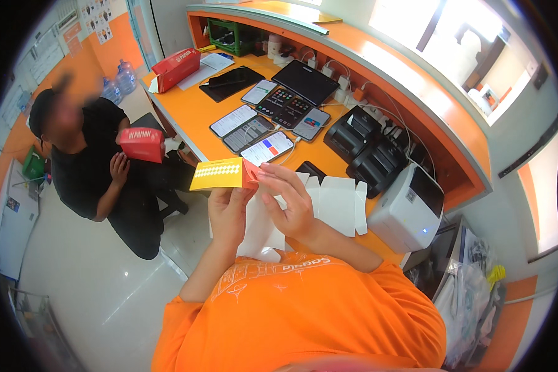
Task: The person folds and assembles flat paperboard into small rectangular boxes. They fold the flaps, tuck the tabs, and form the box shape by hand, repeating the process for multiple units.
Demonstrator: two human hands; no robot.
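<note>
While left fingers (236, 197) grip a yellow box (216, 174), right fingers (286, 184), loosely spread, touch its reddish end (250, 174)

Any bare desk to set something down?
Best patch: the left of the orange desk, bordered by the red box, black tablet, phones and desk edge. Smaller gap: between phones and black docks. Crowded: mid-desk with phones, right side with docks and printer, and white card beside the right hand.
</note>
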